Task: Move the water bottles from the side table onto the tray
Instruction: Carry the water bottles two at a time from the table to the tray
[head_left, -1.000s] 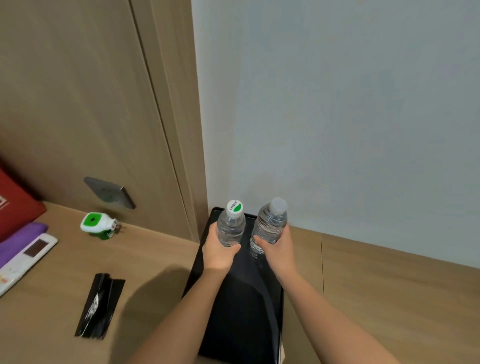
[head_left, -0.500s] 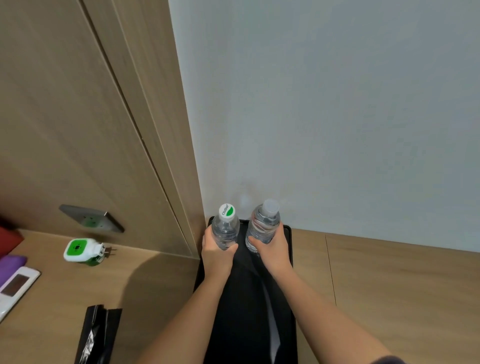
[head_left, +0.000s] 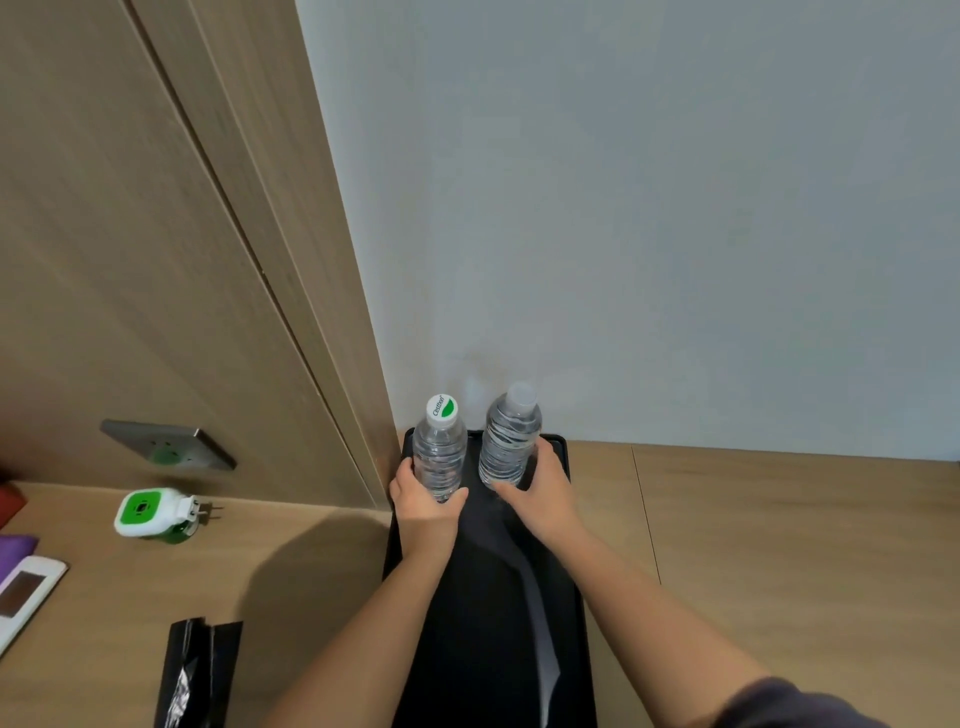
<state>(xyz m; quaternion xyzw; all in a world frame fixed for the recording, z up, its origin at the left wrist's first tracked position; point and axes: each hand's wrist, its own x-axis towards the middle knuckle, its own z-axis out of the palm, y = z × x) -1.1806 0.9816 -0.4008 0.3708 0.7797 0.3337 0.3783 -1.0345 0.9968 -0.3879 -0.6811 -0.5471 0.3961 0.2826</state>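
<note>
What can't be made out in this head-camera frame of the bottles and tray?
Head view: whether the left bottle and right bottle stand on the tray or hang just above it; the left hand and right hand cover their bases.
Head view: the tray's near end, cut off by the bottom edge and crossed by both forearms.
Head view: the black packet and white device, cut off by the bottom and left edges.

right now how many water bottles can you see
2. One bottle with a green and white cap is gripped by the left hand; the other bottle is gripped by the right hand. Both stand upright at the far end of the black tray, by the wall.
</note>
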